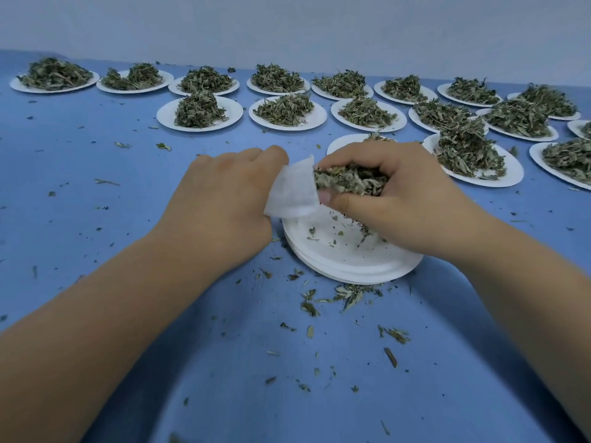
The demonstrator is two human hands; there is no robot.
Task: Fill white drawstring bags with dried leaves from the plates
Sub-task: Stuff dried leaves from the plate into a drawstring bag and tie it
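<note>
Holding the white bag [292, 193] just above the far left edge of the stack of white plates [351, 260], the left hand [224, 193] pinches the cloth with curled fingers, and the bag's mouth is turned to the right. The right hand [399, 193], over the same stack, grasps a bunch of dried leaves [348, 180] and holds it against the bag's mouth. Beyond the stack, many plates with leaf heaps [287, 111] stand in rows on the blue table [96, 187], and loose leaf crumbs [348, 294] lie just beside the stack on its near side.
</note>
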